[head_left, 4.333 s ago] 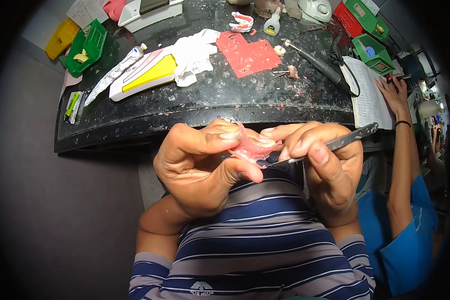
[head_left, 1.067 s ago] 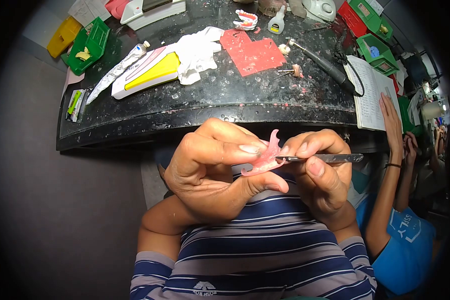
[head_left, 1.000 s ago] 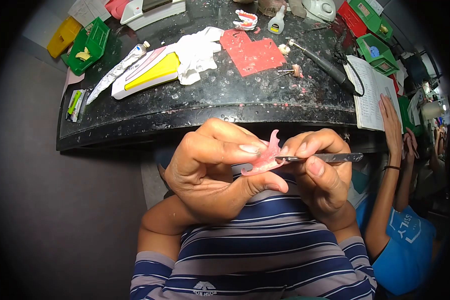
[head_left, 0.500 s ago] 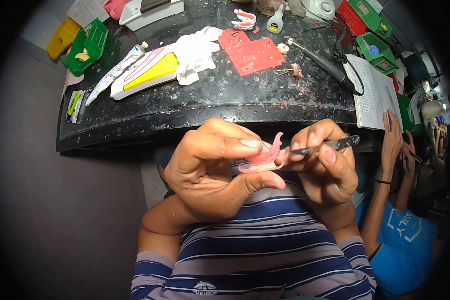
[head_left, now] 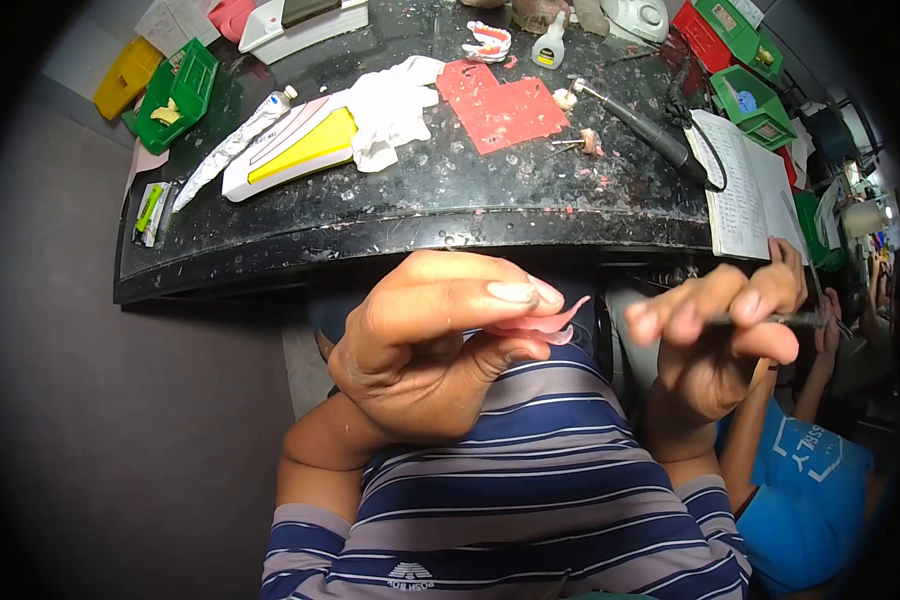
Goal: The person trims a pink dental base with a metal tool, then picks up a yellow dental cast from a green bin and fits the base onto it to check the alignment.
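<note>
My left hand (head_left: 430, 340) pinches a pink denture base (head_left: 545, 325) between thumb and fingertips, in front of my striped shirt. Most of it is hidden by the fingers; two thin curved edges stick out to the right. Apart from it, further right, is my right hand (head_left: 710, 335), smeared by motion. A slim dark metal tool (head_left: 800, 320) runs between its thumb and fingers; its working end cannot be made out.
On the black bench (head_left: 370, 215) lie a red wax sheet (head_left: 505, 110), a handpiece (head_left: 650, 130), a foil tube (head_left: 230, 145), a yellow-and-white box (head_left: 300, 150), a plastic bottle (head_left: 550, 42) and a notebook (head_left: 735, 190). A co-worker in a blue shirt (head_left: 810, 490) is close at right.
My right hand has moved right with the dark tool, away from the denture base. My left hand has turned the denture base, so it now shows edge-on.
</note>
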{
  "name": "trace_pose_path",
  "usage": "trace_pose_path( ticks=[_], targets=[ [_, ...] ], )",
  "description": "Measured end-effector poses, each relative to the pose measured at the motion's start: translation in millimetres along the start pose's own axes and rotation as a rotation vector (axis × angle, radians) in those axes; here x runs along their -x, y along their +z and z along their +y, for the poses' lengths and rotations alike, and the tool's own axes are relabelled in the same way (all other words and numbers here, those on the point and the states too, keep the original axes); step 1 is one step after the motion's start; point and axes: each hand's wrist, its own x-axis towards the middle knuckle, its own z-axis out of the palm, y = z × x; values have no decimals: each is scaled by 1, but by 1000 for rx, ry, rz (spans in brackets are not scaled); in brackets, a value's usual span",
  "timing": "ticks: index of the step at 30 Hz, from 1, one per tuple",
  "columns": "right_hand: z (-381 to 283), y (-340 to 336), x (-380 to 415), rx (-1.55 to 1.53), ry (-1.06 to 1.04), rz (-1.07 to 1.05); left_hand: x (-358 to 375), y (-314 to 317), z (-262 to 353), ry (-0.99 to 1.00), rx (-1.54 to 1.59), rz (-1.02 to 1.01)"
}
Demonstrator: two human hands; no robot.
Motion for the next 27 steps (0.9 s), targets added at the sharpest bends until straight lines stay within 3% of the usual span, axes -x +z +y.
trace_pose_path(
  ticks=[1,3,4,6,9,13,19,20,23,27],
  targets=[
    [-1,-15,-3,-53,5,-224,0,0,-1,23,-14,1],
    [-4,-23,-9,-99,54,-351,0,-1,-1,45,-28,1],
    [-5,-16,-8,-99,54,-350,0,-1,-1,76,-87,-9],
    [-4,3,-2,140,0,-38,-1,-2,-2,108,-147,-19],
    [-8,-5,-1,32,63,-121,-2,-6,-4,169,-243,-59],
    [-18,14,4,143,152,45,-2,-7,-3,192,-252,-85],
    [-18,16,5,346,103,-55,-1,-5,1,117,-193,-40],
    [-15,-2,0,350,29,-256,-1,-4,2,90,-175,-35],
    [-12,4,-3,378,-96,-255,1,-5,2,63,-132,-21],
    [-12,12,0,348,-80,-126,1,-4,5,28,-128,-12]
  ],
)
